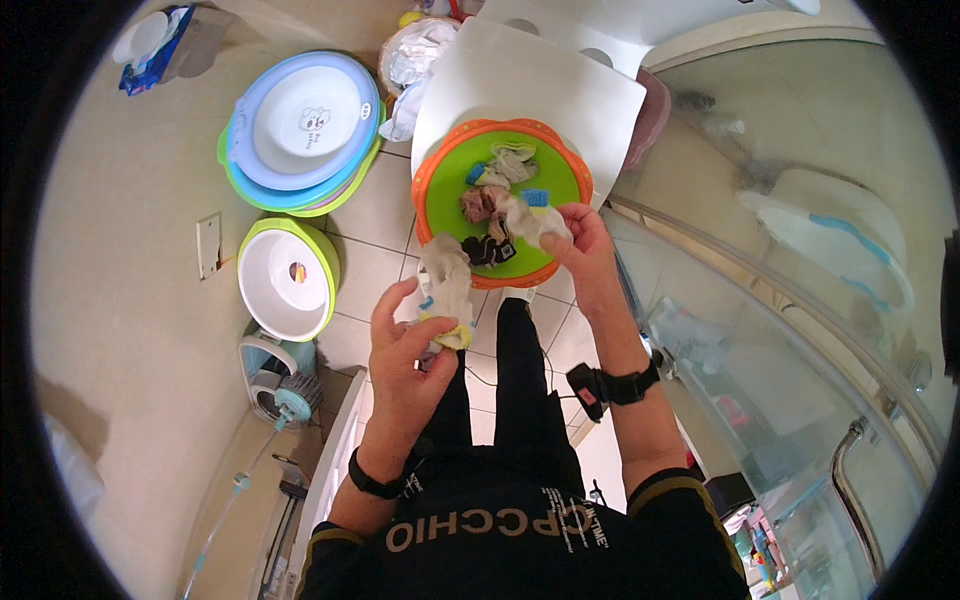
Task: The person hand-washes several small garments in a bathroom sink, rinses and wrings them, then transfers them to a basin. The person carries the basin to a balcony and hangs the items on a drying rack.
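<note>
My left hand (409, 352) pinches the cuff of a pale sock (448, 281) with yellow and blue marks. The sock lies over the near left rim of a green basin (450, 206) with an orange scalloped edge. At the basin's right side, my right hand (587, 251) grips a whitish sock (536, 221) with a blue cuff. Inside the basin are a grey-white sock (514, 161) with a blue part, a brownish crumpled cloth piece (476, 204) and a black sock (491, 250) with a white mark. The basin rests partly on a white toilet lid (517, 82).
Stacked basins (300, 180) stand at the left, above a green-and-white bucket (326, 262). Below it are a mop bucket (259, 375) and a mop (296, 397). White cloths (424, 52) fill a basket behind. A glass shower screen (750, 322) borders the right.
</note>
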Demonstrator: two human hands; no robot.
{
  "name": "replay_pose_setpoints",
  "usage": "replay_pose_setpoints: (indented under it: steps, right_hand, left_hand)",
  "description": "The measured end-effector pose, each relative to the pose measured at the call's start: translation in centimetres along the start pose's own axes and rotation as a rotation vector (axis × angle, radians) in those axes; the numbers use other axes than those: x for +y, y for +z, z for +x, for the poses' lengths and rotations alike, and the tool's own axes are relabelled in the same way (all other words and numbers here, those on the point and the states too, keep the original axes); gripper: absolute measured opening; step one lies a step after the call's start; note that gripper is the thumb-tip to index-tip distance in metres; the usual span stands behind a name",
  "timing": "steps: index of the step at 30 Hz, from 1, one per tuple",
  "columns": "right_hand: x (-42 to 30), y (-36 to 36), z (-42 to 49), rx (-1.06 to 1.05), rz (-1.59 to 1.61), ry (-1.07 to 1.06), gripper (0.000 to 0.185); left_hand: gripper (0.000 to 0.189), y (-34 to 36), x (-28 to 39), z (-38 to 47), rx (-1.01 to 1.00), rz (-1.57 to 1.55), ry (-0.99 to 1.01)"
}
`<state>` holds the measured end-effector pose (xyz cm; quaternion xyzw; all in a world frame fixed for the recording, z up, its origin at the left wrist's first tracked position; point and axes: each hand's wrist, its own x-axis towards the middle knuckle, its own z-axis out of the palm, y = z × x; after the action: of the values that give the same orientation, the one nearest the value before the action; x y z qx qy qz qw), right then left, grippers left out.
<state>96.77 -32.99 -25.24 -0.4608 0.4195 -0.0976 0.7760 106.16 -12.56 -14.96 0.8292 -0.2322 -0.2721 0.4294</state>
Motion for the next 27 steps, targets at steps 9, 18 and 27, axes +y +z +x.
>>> replay_pose_setpoints:
  steps: [9, 18, 27]
  right_hand:
    - [-3.1, 2.6, -5.9, -0.489, -0.223, -0.031, 0.035]
    - [-3.6, 1.8, -2.6, -0.679, -0.554, -0.108, 0.043]
    - [3.5, 2.2, 12.2, 0.137, -1.733, -0.214, 0.012]
  left_hand:
    - [0.03, -0.4, 1.1, 0.2, -0.246, -0.026, 0.07]
    - [0.031, -0.6, 0.6, -0.2, -0.062, 0.139, 0.243]
    - [0.039, -0.2, 0.9, -1.4, 0.06, -0.008, 0.117]
